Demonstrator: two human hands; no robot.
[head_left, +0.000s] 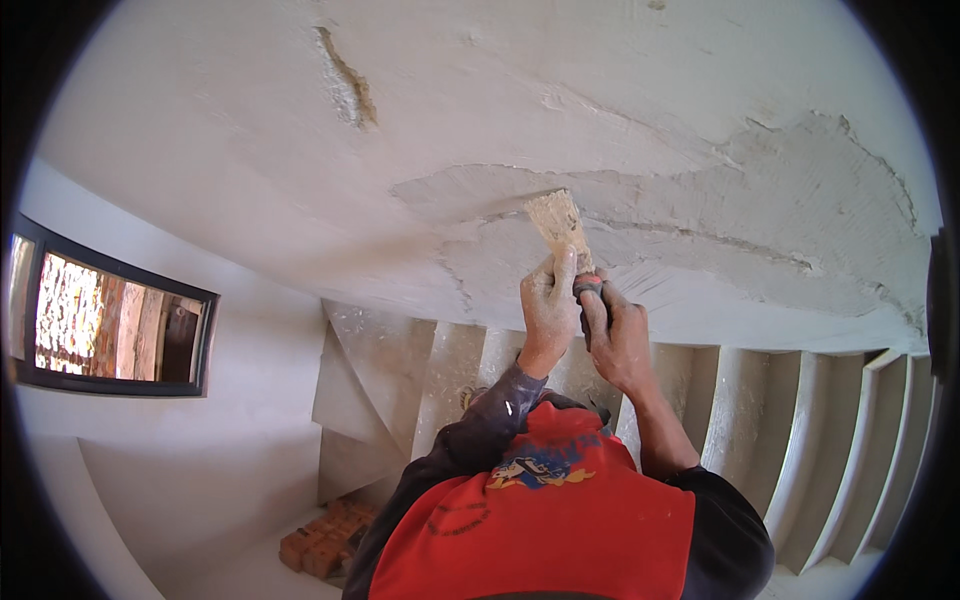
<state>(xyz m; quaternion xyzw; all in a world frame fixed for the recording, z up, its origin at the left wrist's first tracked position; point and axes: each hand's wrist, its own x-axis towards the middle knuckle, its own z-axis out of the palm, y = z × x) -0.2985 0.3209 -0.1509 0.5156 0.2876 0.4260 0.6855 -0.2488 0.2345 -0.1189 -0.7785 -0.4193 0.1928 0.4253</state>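
A putty knife (556,217) coated in dried cream plaster has its blade edge against the plastered wall (450,110). My right hand (617,338) is closed around its dark handle, which shows a bit of red. With fingers pressed along the base of the blade, my dust-whitened left hand (548,312) steadies the same tool. Around the blade spreads a rough grey patch (700,205) with ragged edges and ridges, running off to the right. Higher up at left, a gouge (345,80) exposes brownish material.
Grey stair steps (735,410) run along the wall's foot, below my arms and to the right. A dark-framed window (115,315) is in the left wall. Orange-brown bricks (325,540) are piled on the floor at lower left.
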